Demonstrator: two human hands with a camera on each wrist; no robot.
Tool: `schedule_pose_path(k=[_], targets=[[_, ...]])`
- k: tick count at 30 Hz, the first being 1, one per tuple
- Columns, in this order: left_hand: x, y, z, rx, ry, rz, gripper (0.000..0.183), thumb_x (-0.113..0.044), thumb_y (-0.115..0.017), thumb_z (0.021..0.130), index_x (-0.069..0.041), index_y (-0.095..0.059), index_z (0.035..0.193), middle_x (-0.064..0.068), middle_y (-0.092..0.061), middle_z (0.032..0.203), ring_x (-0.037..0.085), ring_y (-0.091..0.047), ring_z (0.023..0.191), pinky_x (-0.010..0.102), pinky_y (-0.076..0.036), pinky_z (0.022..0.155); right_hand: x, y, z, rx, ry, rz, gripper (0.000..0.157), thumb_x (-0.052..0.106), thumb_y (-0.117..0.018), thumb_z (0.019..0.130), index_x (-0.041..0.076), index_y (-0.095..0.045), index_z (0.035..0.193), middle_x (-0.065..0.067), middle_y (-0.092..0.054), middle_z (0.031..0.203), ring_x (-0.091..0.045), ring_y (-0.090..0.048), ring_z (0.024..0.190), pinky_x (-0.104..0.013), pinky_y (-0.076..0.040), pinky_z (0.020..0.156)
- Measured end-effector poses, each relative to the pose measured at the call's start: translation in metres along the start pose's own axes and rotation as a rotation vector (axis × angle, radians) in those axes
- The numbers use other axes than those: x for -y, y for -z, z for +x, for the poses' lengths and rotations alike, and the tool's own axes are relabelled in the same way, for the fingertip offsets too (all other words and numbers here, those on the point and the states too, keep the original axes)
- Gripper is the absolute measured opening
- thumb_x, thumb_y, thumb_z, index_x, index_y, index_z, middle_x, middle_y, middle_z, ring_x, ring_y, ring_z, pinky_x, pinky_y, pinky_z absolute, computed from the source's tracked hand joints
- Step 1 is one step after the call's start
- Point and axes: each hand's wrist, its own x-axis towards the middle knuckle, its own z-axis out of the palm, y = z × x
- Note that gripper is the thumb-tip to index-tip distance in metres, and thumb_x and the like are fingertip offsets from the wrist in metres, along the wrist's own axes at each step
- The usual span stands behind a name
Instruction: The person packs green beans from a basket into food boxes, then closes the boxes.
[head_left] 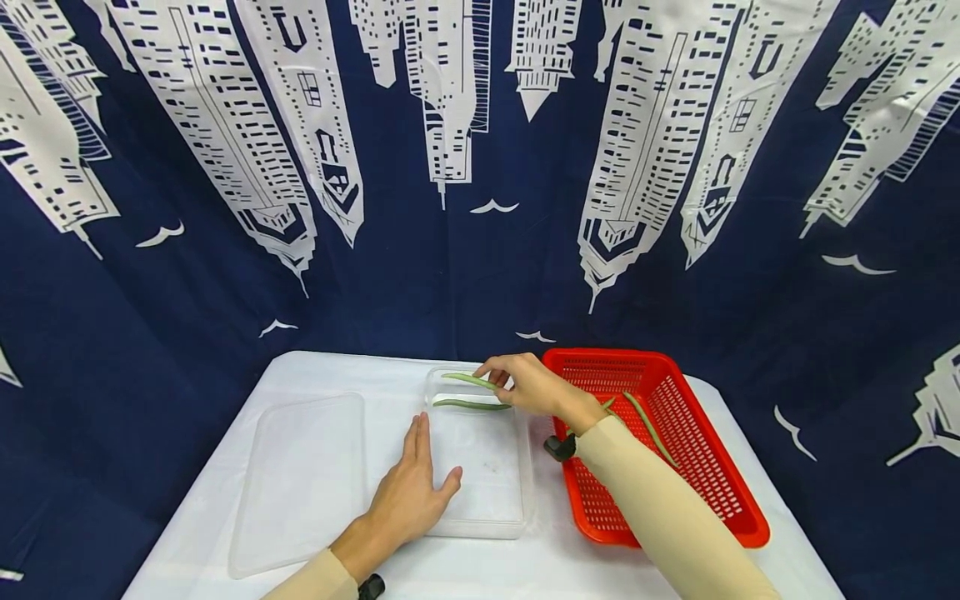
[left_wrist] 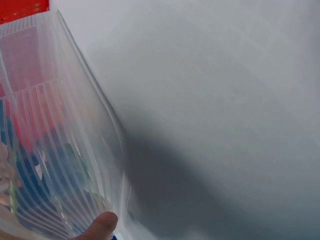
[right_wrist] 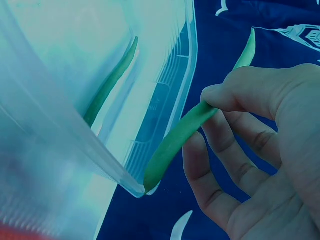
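My right hand (head_left: 528, 383) pinches a green bean (right_wrist: 175, 142) between thumb and fingers, above the far end of a clear plastic container (head_left: 480, 530). In the right wrist view one tip of that bean overlaps the container's rim. Another green bean (head_left: 468, 405) lies crosswise inside the container, close to its far wall. My left hand (head_left: 408, 496) is at the container's left side with straight fingers together and the thumb spread apart. In the left wrist view only its thumb (left_wrist: 102, 225) shows plainly, beside the container's wall.
To the right stands a red perforated basket (head_left: 708, 442) holding several green beans (head_left: 651, 429), partly hidden behind my right forearm. A translucent flat lid (head_left: 300, 483) lies on the white table (head_left: 202, 533) at left. Behind hangs a dark blue cloth (head_left: 450, 283) with white buildings.
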Motion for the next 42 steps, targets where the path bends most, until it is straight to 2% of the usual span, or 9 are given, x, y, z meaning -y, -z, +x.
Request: schedule_pose_path(k=[11, 14, 19, 27, 30, 32, 35, 39, 42], targets=[[0.000, -0.002, 0.001, 0.019, 0.009, 0.004, 0.109, -0.047, -0.076, 0.109, 0.006, -0.016, 0.184, 0.033, -0.029, 0.188, 0.045, -0.084, 0.099, 0.055, -0.070, 0.078, -0.001, -0.015, 0.012, 0.030, 0.008, -0.030, 0.039, -0.007, -0.075, 0.102, 0.011, -0.085, 0.136, -0.008, -0.087, 0.110, -0.020, -0.082, 0.102, -0.051, -0.071, 0.101], [0.000, -0.002, 0.001, 0.015, 0.007, 0.004, 0.109, -0.045, -0.077, 0.109, 0.005, -0.016, 0.184, 0.032, -0.030, 0.188, 0.043, -0.083, 0.094, 0.054, -0.069, 0.075, 0.000, -0.019, 0.015, 0.028, 0.013, -0.030, 0.038, -0.008, -0.075, 0.102, 0.011, -0.086, 0.134, -0.008, -0.087, 0.108, -0.019, -0.082, 0.098, -0.047, -0.071, 0.098], [-0.001, -0.003, 0.000, 0.012, 0.006, 0.002, 0.108, -0.045, -0.077, 0.109, 0.005, -0.016, 0.184, 0.031, -0.031, 0.188, 0.039, -0.083, 0.089, 0.052, -0.069, 0.073, -0.002, -0.024, 0.019, 0.038, 0.005, -0.027, 0.039, -0.009, -0.075, 0.101, 0.011, -0.086, 0.132, -0.009, -0.087, 0.108, -0.015, -0.081, 0.096, -0.033, -0.071, 0.093], [-0.002, -0.001, 0.000, 0.018, 0.016, -0.001, 0.109, -0.045, -0.078, 0.109, 0.004, -0.016, 0.184, 0.029, -0.031, 0.189, 0.036, -0.081, 0.085, 0.051, -0.068, 0.072, -0.040, -0.045, 0.029, 0.016, 0.087, -0.018, 0.035, -0.001, -0.075, 0.100, 0.015, -0.086, 0.130, -0.004, -0.086, 0.103, -0.012, -0.079, 0.093, -0.027, -0.067, 0.089], [-0.002, -0.001, 0.000, 0.020, 0.020, -0.003, 0.109, -0.044, -0.078, 0.109, 0.004, -0.016, 0.184, 0.027, -0.031, 0.189, 0.032, -0.080, 0.081, 0.050, -0.067, 0.070, -0.034, -0.045, 0.029, 0.027, 0.065, -0.024, 0.036, -0.003, -0.074, 0.100, 0.013, -0.086, 0.130, -0.006, -0.086, 0.104, -0.012, -0.077, 0.092, -0.027, -0.067, 0.090], [-0.001, -0.001, -0.001, 0.021, 0.020, -0.004, 0.108, -0.044, -0.078, 0.109, 0.004, -0.017, 0.184, 0.027, -0.031, 0.189, 0.029, -0.079, 0.079, 0.048, -0.066, 0.068, -0.015, -0.038, 0.026, 0.046, 0.008, -0.021, 0.039, -0.009, -0.074, 0.098, 0.010, -0.086, 0.130, -0.008, -0.086, 0.105, -0.012, -0.077, 0.091, -0.028, -0.068, 0.090], [-0.001, -0.001, -0.001, 0.019, 0.018, -0.004, 0.108, -0.044, -0.078, 0.109, 0.004, -0.017, 0.184, 0.027, -0.031, 0.189, 0.026, -0.077, 0.076, 0.046, -0.065, 0.067, -0.009, -0.038, 0.025, 0.058, -0.022, -0.050, 0.039, -0.010, -0.074, 0.100, 0.010, -0.086, 0.131, -0.009, -0.086, 0.107, -0.013, -0.076, 0.092, -0.029, -0.067, 0.092], [-0.001, -0.002, -0.001, 0.013, 0.010, -0.004, 0.108, -0.044, -0.078, 0.109, 0.004, -0.017, 0.184, 0.027, -0.032, 0.188, 0.026, -0.077, 0.077, 0.045, -0.065, 0.066, -0.010, -0.038, 0.025, 0.059, -0.027, -0.050, 0.039, -0.010, -0.074, 0.100, 0.010, -0.086, 0.131, -0.009, -0.086, 0.106, -0.014, -0.075, 0.091, -0.031, -0.068, 0.092], [-0.001, -0.002, 0.000, 0.008, 0.003, -0.002, 0.108, -0.045, -0.078, 0.109, 0.004, -0.018, 0.183, 0.027, -0.033, 0.188, 0.027, -0.078, 0.078, 0.045, -0.065, 0.066, -0.021, -0.042, 0.027, 0.051, -0.012, -0.026, 0.038, -0.008, -0.075, 0.098, 0.011, -0.086, 0.129, -0.007, -0.085, 0.104, -0.012, -0.074, 0.088, -0.029, -0.068, 0.089]])
